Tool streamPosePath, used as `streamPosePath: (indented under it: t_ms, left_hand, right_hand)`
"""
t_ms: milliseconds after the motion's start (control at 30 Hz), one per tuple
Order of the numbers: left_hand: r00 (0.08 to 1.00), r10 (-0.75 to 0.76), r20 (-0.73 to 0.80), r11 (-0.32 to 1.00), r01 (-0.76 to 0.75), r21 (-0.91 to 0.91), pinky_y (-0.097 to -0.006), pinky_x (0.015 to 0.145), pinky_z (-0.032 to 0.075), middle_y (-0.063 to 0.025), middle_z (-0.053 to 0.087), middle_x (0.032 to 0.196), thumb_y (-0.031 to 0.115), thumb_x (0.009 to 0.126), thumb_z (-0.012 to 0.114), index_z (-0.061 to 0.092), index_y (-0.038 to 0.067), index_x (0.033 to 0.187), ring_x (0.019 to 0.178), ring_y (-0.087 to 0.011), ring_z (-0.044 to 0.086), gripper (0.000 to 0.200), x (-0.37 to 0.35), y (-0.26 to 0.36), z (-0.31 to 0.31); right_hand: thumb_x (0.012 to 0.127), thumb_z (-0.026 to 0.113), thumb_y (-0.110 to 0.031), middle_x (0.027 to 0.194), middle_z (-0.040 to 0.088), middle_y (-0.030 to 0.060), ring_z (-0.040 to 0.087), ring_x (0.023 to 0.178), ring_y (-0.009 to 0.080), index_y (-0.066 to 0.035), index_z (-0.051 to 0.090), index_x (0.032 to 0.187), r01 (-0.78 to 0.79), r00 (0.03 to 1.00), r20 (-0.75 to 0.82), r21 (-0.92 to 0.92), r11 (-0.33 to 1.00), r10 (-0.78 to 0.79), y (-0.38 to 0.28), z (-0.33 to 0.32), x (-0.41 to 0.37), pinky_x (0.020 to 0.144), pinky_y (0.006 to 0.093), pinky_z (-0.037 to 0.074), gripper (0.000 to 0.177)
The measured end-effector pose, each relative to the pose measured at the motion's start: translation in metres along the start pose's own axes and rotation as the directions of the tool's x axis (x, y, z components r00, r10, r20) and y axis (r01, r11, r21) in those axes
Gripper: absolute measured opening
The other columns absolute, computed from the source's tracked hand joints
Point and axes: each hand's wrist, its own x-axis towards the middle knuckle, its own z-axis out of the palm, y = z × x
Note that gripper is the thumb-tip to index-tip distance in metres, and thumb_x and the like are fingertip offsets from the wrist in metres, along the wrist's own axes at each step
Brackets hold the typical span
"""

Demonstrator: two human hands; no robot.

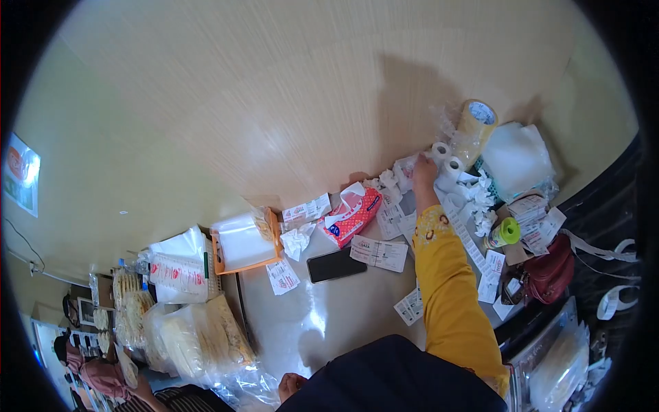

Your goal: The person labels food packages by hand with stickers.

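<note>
My right hand (424,170), below a yellow sleeve, reaches to the back of the table. Its fingers look closed against a white and pink plastic packet (406,173); the fingertips and anything in them are hard to make out. White paper rolls (453,165) stand just right of it. My left hand (292,386) is low in the view beside my dark clothing, its fingers curled with nothing visible in them. Between the hands lie a black phone (337,266), a printed slip (379,253) and a red tissue pack (352,214).
An orange-edged tray (247,242) and bagged goods (199,336) stand left. At right are a tape roll (476,130), crumpled paper (482,199), a green-lidded container (506,232) and a red pouch (551,272). Another person (103,376) is at lower left.
</note>
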Motion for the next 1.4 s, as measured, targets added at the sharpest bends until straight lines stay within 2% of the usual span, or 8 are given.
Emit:
streamPosePath:
  t_ms: [233, 333, 500, 700, 833, 933, 1333, 1400]
  left_hand:
    - [0.926, 0.33, 0.183, 0.663, -0.365, 0.653, -0.0293, 0.065, 0.047, -0.0093, 0.058, 0.069, 0.025, 0.09, 0.041, 0.052, -0.002, 0.074, 0.065, -0.0156, 0.057, 0.033, -0.006, 0.02, 0.014]
    - [0.999, 0.015, 0.048, 0.988, -0.022, 0.154, -0.0287, 0.065, 0.046, -0.0085, 0.057, 0.068, 0.027, 0.09, 0.043, 0.052, 0.0, 0.072, 0.065, -0.0145, 0.056, 0.034, 0.001, -0.008, 0.003]
    - [0.997, 0.01, 0.071, 0.991, -0.001, -0.136, -0.025, 0.069, 0.044, -0.0069, 0.056, 0.086, 0.0, 0.079, 0.053, 0.053, 0.002, 0.084, 0.074, -0.0124, 0.054, 0.006, -0.003, 0.005, 0.009]
    - [0.933, 0.193, 0.305, 0.98, -0.201, -0.006, -0.0246, 0.075, 0.043, -0.0102, 0.057, 0.087, -0.005, 0.072, 0.05, 0.057, -0.001, 0.083, 0.078, -0.0128, 0.054, 0.013, 0.016, 0.0, -0.015]
    - [0.898, 0.239, 0.368, 0.968, -0.249, -0.02, -0.0229, 0.074, 0.042, -0.0085, 0.059, 0.086, -0.002, 0.076, 0.05, 0.058, -0.002, 0.088, 0.078, -0.0114, 0.053, 0.014, 0.017, 0.008, -0.015]
    - [0.888, 0.186, 0.42, 0.98, -0.199, -0.013, -0.0226, 0.073, 0.042, -0.0071, 0.059, 0.086, 0.0, 0.078, 0.051, 0.058, -0.002, 0.089, 0.078, -0.011, 0.053, 0.013, 0.024, 0.009, -0.017]
    - [0.846, -0.294, 0.445, 0.955, 0.238, 0.177, -0.0243, 0.076, 0.041, -0.0033, 0.057, 0.089, 0.009, 0.086, 0.052, 0.056, 0.001, 0.098, 0.085, -0.0104, 0.052, 0.015, 0.0, 0.112, -0.041]
    - [0.896, 0.025, 0.444, 0.988, -0.091, 0.128, -0.024, 0.076, 0.041, -0.0023, 0.057, 0.089, 0.01, 0.087, 0.052, 0.055, 0.002, 0.1, 0.085, -0.0097, 0.051, 0.016, -0.001, 0.031, -0.068]
  right_hand:
    - [0.084, 0.053, -0.02, 0.093, 0.052, 0.0122, 0.055, 0.069, 0.0249, -0.001, 0.051, 0.105, -0.197, 0.928, 0.303, -0.096, 0.976, 0.217, 0.005, -0.011, 0.04, 0.057, 0.0391, 0.052, 0.029]
    - [0.082, 0.057, -0.021, 0.096, 0.053, 0.0118, 0.056, 0.069, 0.024, -0.001, 0.049, 0.109, -0.152, 0.902, 0.352, -0.284, 0.947, 0.25, -0.019, -0.024, 0.017, 0.056, 0.0369, 0.052, 0.035]
    - [0.077, 0.062, -0.021, 0.085, 0.06, 0.0135, 0.059, 0.066, 0.0205, 0.002, 0.052, 0.109, 0.192, 0.908, 0.407, -0.609, 0.769, 0.096, -0.054, -0.061, -0.037, 0.049, 0.0305, 0.05, 0.04]
    - [0.067, 0.069, -0.029, 0.09, 0.062, 0.0164, 0.059, 0.085, 0.0274, 0.002, 0.061, 0.095, 0.516, 0.765, 0.59, -0.801, 0.303, 0.256, -0.045, -0.172, -0.113, 0.078, 0.0354, 0.046, 0.043]
    - [0.073, 0.066, -0.038, 0.108, 0.057, 0.0206, 0.055, 0.101, 0.032, 0.002, 0.049, 0.113, 0.391, 0.885, 0.339, -0.913, -0.115, 0.318, -0.015, -0.231, -0.161, 0.085, 0.0372, 0.044, 0.06]
    - [0.074, 0.064, -0.037, 0.118, 0.05, 0.0215, 0.049, 0.109, 0.0325, -0.001, 0.042, 0.121, 0.104, 0.962, 0.114, -0.993, 0.052, 0.247, 0.009, -0.239, -0.196, 0.09, 0.0383, 0.041, 0.063]
    - [0.06, 0.073, -0.02, 0.105, 0.053, 0.0214, 0.048, 0.105, 0.0362, 0.0, 0.046, 0.114, 0.41, 0.912, 0.409, -0.912, 0.036, -0.018, 0.064, -0.234, -0.253, 0.09, 0.0415, 0.041, 0.063]
    - [0.054, 0.077, -0.02, 0.105, 0.053, 0.0211, 0.05, 0.102, 0.0362, 0.001, 0.048, 0.11, 0.387, 0.921, 0.386, -0.922, -0.021, 0.049, 0.059, -0.227, -0.256, 0.087, 0.0411, 0.043, 0.067]
